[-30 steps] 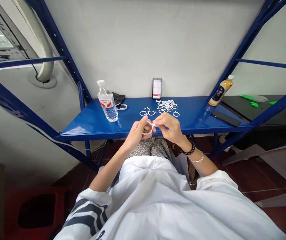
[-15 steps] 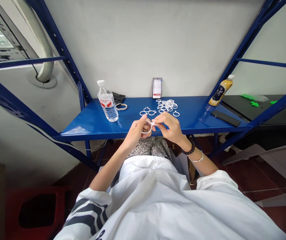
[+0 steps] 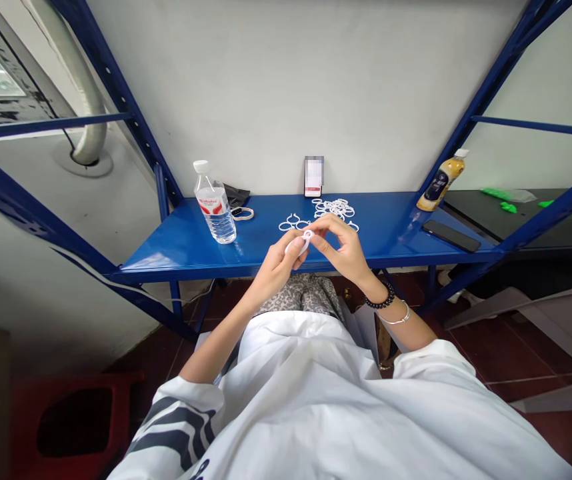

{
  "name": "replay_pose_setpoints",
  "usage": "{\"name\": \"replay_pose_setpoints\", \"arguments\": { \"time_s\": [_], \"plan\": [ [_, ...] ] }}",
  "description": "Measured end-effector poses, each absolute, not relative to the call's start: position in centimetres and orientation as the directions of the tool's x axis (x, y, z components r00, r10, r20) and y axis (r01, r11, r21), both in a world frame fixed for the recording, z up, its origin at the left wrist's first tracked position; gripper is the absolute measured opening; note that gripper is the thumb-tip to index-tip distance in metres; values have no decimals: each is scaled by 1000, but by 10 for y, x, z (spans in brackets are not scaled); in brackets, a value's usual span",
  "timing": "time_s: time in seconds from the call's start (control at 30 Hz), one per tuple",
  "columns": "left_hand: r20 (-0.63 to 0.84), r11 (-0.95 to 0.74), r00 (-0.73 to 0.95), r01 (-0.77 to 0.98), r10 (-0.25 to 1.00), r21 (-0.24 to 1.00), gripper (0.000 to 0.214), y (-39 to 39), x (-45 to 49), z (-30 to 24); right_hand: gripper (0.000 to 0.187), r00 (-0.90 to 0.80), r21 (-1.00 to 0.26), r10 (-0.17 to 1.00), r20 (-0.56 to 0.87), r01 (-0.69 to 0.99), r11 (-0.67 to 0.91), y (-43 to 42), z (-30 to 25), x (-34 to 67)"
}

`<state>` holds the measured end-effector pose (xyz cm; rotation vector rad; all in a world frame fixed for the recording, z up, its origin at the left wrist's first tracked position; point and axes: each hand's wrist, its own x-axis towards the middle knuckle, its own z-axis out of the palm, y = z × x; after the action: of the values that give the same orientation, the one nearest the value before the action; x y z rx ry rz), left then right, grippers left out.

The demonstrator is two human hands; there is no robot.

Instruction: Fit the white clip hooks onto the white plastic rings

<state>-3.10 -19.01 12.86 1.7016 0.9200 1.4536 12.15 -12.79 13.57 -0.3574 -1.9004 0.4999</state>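
Left hand: the left hand (image 3: 277, 265) is curled, its fingertips pinched together on the near side of a white ring (image 3: 302, 241).
Right hand: the right hand (image 3: 345, 251) meets it from the other side, thumb and forefinger closed on the ring's top end.
White ring: held between both hands, lifted just above the front edge of the blue shelf (image 3: 176, 248), not touching it.
Loose rings: a pile of white rings (image 3: 335, 209) lies on the shelf just beyond the grip; two more rings (image 3: 293, 223) lie right behind the pinch.
Water bottle: a water bottle (image 3: 214, 203) stands upright, off to the left of the grip and apart from it.
Phone: a dark phone (image 3: 451, 236) lies flat, well to the right of the grip.
Wrist: a beaded bracelet (image 3: 380, 299) circles the right wrist, just behind the grip.
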Motion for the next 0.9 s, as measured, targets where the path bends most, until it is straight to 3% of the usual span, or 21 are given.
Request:
{"name": "replay_pose_setpoints", "arguments": {
  "time_s": [0.17,0.3,0.43,0.63,0.9],
  "plan": [
    [570,-563,106,378,815,735,37,-189,-32,128,16,-333,-567,534,777,0,824,-125,136,122],
    [670,-615,104,519,735,594,36,-186,-33,125,15,-317,-599,564,762,-16,800,-123,134,122],
    [756,-651,88,580,648,490,35,-182,-34,122,14,-318,-625,577,752,-64,778,-122,133,122],
    [860,-651,41,672,508,353,43,-181,-37,122,13,-235,-562,542,807,-20,827,-124,134,123],
    [913,-671,1,679,408,299,47,-177,-45,123,12,-187,-546,530,827,-49,836,-124,133,123]
  ]
}}
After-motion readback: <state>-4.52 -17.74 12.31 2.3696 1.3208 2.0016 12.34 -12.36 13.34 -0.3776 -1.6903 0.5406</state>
